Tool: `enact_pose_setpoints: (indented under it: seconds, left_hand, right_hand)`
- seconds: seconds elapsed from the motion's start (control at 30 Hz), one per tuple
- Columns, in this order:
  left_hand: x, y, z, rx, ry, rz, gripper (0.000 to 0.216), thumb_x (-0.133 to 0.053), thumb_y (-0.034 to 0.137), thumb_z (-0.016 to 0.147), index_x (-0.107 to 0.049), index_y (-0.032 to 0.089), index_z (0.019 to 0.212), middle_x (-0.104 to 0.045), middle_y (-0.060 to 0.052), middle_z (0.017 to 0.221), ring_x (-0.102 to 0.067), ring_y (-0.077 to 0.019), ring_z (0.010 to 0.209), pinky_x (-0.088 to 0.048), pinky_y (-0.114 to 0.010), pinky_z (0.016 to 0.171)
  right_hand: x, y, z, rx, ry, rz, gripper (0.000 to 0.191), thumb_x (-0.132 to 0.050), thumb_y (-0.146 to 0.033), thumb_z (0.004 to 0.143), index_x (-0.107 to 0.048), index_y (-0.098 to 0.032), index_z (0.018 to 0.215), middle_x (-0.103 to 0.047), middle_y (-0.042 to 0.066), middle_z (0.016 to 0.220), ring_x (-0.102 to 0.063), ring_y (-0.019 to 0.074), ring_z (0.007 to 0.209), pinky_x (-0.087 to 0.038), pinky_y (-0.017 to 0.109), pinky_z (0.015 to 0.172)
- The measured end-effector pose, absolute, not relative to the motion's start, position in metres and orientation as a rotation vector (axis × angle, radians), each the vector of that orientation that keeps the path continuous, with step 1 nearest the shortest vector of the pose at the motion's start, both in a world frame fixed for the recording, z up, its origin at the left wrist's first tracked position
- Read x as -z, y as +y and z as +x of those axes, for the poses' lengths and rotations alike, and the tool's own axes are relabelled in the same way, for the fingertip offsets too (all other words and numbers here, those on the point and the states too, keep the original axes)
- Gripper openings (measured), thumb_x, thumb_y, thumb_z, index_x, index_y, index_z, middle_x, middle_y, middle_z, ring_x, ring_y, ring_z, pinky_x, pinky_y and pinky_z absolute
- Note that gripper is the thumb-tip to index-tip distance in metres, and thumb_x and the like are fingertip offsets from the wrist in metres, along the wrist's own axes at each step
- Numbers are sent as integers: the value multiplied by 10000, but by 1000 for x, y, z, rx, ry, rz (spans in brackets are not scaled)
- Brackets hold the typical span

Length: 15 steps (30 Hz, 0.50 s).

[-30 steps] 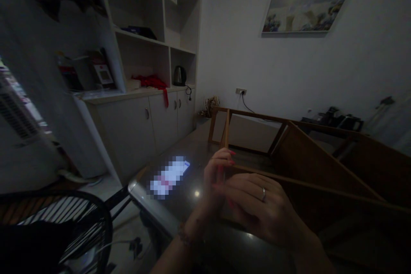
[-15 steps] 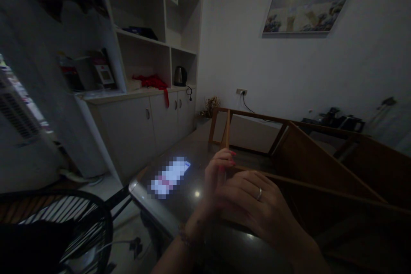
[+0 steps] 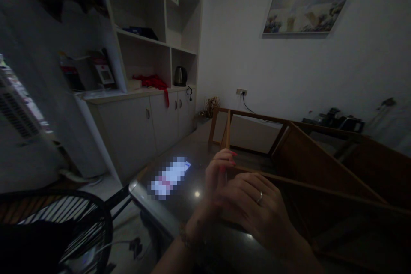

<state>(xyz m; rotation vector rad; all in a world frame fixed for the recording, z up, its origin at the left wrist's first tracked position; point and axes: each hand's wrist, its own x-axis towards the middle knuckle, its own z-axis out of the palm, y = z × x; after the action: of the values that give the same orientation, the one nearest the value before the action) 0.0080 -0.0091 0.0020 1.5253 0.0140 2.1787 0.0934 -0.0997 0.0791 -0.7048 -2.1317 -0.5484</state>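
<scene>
My left hand (image 3: 218,171) is raised over the glossy tabletop (image 3: 189,214), its red-nailed fingers loosely bent toward the right with nothing visible in them. A bracelet (image 3: 184,236) circles that wrist. Just in front, my right hand (image 3: 260,205) reaches across with its fingers pointing left and overlapping the left palm and wrist; whether they touch is hard to see. On one right finger sits a silver ring (image 3: 260,197). The right fingertips are dim and partly blurred, and no object shows in that hand. Left of both hands lies a lit phone (image 3: 170,177), its screen pixelated.
A brown wooden frame (image 3: 257,113) with slanted panels stands on the table, right of and behind my hands. To the left is a black slatted chair (image 3: 109,227). A white cabinet (image 3: 128,128) holds a kettle (image 3: 180,76) and red cloth (image 3: 152,81).
Both hands stay in nearly the same place. The right hand has shifted very slightly downward, and the blur on the left hand is less. The phone and wooden frame have not moved.
</scene>
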Motion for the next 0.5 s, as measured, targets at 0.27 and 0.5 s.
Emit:
enact_pose_setpoints:
  seconds: [0.27,0.5]
  left_hand:
    - [-1,-12,8,-2153,45,1514,246,-417,318,1062,-645,226,1058,-638,-40,983,-634,-206,1069,-518,-426,974]
    - [-1,-11,8,-2151,40,1502,248,-429,330,1059,-654,228,1033,-644,-34,961,-641,-202,1048,-519,-407,956]
  right_hand:
    - [-77,-101,93,579,-2091,-722,148,-589,-259,1013,-638,-197,888,-705,-22,752,-648,133,719,-495,268,726]
    - [-71,-101,90,606,-2030,-684,104,-597,-124,975,-642,-193,911,-703,-20,727,-632,127,676,-497,262,667]
